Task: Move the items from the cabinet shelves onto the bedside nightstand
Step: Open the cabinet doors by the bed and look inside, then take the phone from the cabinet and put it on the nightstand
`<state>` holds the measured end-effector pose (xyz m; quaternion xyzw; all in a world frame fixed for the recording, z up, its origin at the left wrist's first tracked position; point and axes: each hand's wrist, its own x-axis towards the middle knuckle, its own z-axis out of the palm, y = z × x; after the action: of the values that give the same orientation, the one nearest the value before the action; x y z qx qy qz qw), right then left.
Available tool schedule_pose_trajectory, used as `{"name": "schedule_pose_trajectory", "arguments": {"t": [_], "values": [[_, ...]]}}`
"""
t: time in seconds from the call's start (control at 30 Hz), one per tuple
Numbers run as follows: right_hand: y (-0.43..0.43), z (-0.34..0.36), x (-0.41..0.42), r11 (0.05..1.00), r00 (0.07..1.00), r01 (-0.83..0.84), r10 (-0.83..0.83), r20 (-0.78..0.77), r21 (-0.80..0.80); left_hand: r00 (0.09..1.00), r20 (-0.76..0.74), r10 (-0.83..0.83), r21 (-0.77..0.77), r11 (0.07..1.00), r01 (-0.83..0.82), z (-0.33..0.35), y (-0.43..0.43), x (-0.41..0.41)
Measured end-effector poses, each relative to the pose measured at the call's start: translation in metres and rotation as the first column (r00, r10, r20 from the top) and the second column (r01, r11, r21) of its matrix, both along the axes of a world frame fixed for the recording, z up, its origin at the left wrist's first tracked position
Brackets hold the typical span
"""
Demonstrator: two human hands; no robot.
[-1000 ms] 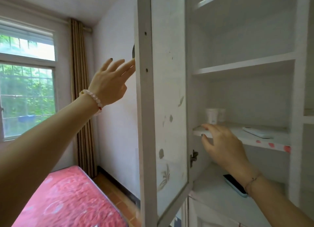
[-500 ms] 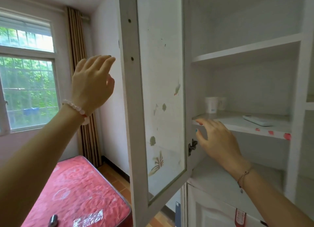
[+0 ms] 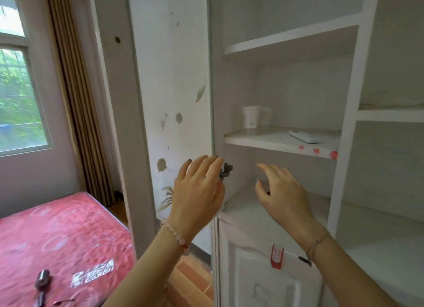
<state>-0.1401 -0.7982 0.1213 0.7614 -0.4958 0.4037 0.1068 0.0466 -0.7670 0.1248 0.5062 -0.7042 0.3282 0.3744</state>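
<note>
White-painted cabinet [image 3: 344, 54] fills the view, its glass door [image 3: 172, 100] swung fully open now and further back than a second ago. Left hand [image 3: 197, 192] has dropped from high on the door to the hinge [image 3: 226, 170], fingers loosely spread, holding nothing. Right hand [image 3: 282, 192] has slipped off the middle shelf [image 3: 275, 141] edge and hovers open at the lower compartment, empty too. Up on that middle shelf a white cup [image 3: 250, 117] stands at the back, a white remote [image 3: 306, 136] lies to its right. Nothing moved yet; access is clear, so I'd judge a first pick comes next.
</note>
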Motion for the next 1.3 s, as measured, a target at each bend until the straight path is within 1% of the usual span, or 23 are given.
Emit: {"name": "schedule_pose_trajectory", "arguments": {"t": [0.17, 0.27, 0.4, 0.63, 0.8, 0.93, 1.07, 1.17, 1.3], "values": [[0.004, -0.015, -0.044, 0.999, 0.998, 0.052, -0.052, -0.021, -0.011, 1.0, -0.024, -0.02, 0.064, 0.998, 0.022, -0.023, -0.018, -0.04], [0.005, -0.023, -0.065, 0.994, 0.996, 0.086, -0.087, -0.014, -0.068, 0.999, -0.029, -0.041, 0.105, 0.994, 0.043, -0.035, -0.028, -0.061], [-0.004, -0.035, -0.084, 0.989, 0.991, 0.131, -0.131, -0.005, -0.064, 0.996, -0.033, -0.077, 0.143, 0.986, 0.081, -0.046, -0.042, -0.081], [-0.031, -0.052, -0.085, 0.985, 0.986, 0.162, -0.164, -0.033, -0.056, 0.991, -0.059, -0.12, 0.201, 0.971, 0.129, -0.058, -0.08, -0.088], [-0.074, -0.069, -0.07, 0.985, 0.986, 0.163, -0.164, -0.002, -0.052, 0.982, -0.087, -0.167, 0.203, 0.962, 0.182, -0.069, -0.123, -0.074], [-0.119, -0.101, -0.062, 0.979, 0.981, 0.195, -0.194, -0.027, 0.064, 0.98, -0.097, -0.176, 0.258, 0.946, 0.196, -0.087, -0.154, -0.062], [-0.176, -0.144, -0.062, 0.937, 0.962, 0.272, -0.266, -0.055, 0.218, 0.979, -0.118, -0.164, 0.322, 0.927, 0.194, -0.108, -0.183, -0.054], [-0.214, -0.173, -0.066, 0.868, 0.948, 0.31, -0.311, -0.061, 0.389, 0.974, -0.156, -0.163, 0.361, 0.908, 0.21, -0.123, -0.199, -0.051], [-0.252, -0.194, -0.069, 0.749, 0.919, 0.369, -0.381, -0.097, 0.551, 0.964, -0.176, -0.198, 0.371, 0.894, 0.252, -0.139, -0.211, -0.048]]}}
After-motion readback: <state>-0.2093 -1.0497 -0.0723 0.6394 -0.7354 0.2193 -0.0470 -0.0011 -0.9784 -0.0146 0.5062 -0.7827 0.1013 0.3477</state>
